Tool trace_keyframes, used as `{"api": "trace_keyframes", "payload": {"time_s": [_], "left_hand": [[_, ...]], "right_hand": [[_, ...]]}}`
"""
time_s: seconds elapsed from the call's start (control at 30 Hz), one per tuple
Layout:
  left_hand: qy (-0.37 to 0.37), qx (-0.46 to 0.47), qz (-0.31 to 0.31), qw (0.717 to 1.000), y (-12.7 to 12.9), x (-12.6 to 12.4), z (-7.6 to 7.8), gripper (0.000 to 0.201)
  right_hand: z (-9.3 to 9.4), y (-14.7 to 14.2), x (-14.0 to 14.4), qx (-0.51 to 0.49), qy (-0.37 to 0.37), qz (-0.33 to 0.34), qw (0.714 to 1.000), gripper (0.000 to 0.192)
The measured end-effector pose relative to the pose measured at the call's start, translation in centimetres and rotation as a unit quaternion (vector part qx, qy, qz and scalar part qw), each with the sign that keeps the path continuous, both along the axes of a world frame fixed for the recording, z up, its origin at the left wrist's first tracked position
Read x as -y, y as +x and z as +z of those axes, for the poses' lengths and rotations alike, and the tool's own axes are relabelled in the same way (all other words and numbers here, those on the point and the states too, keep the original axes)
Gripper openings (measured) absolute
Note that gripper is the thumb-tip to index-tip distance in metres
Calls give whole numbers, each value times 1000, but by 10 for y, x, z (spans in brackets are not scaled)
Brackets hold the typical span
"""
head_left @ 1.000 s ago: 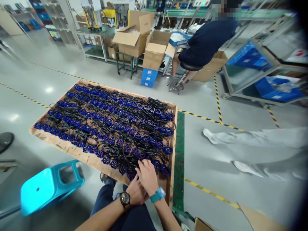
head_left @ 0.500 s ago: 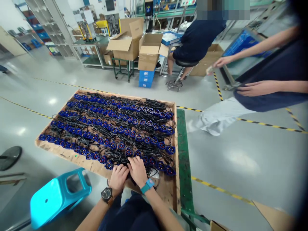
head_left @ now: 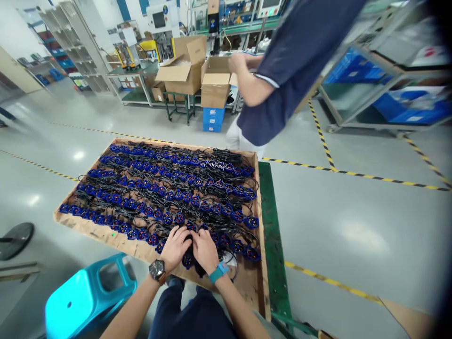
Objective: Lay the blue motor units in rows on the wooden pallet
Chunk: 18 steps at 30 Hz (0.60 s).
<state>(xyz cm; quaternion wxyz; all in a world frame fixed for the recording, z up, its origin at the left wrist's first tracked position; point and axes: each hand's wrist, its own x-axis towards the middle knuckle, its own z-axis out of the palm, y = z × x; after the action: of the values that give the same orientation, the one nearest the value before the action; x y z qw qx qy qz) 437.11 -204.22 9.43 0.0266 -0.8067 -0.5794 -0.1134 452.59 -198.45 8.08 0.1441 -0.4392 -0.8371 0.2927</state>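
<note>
A wide wooden tray [head_left: 106, 241] holds rows of blue round parts [head_left: 151, 239] with coloured bits inside, and coiled black cables [head_left: 215, 220] lie between the rows. At its near edge my left hand [head_left: 175, 248] and my right hand [head_left: 205, 250] come together over a black cable [head_left: 189, 243]. The fingers of both are curled round it, hiding much of it. Just below the fingertips hangs another blue round part [head_left: 188, 260], between my two hands. A watch is on my left wrist and a teal band on my right.
The tray rests on a green stand [head_left: 273, 235]. A turquoise stool [head_left: 76, 299] is at the lower left. Across the tray, a person in a dark shirt [head_left: 278, 94] stands near open cardboard boxes [head_left: 215, 89] and stacked blue bins [head_left: 213, 120]. A cart [head_left: 370, 125] stands at the right.
My hands have drawn slightly closer together, and a blue round part now shows below them. The person at the right has walked left, past the far side of the tray.
</note>
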Motion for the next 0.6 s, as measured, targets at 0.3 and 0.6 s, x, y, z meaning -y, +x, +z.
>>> {"api": "trace_keyframes", "payload": {"time_s": [0.3, 0.6], "left_hand": [[-87, 81, 55, 991, -15, -11, -1, 12], [-47, 136, 93, 985, -11, -5, -14, 15]], "right_hand": [[11, -13, -8, 19, 28, -5, 999, 42], [-12, -46, -43, -41, 23, 132, 990, 55]]}}
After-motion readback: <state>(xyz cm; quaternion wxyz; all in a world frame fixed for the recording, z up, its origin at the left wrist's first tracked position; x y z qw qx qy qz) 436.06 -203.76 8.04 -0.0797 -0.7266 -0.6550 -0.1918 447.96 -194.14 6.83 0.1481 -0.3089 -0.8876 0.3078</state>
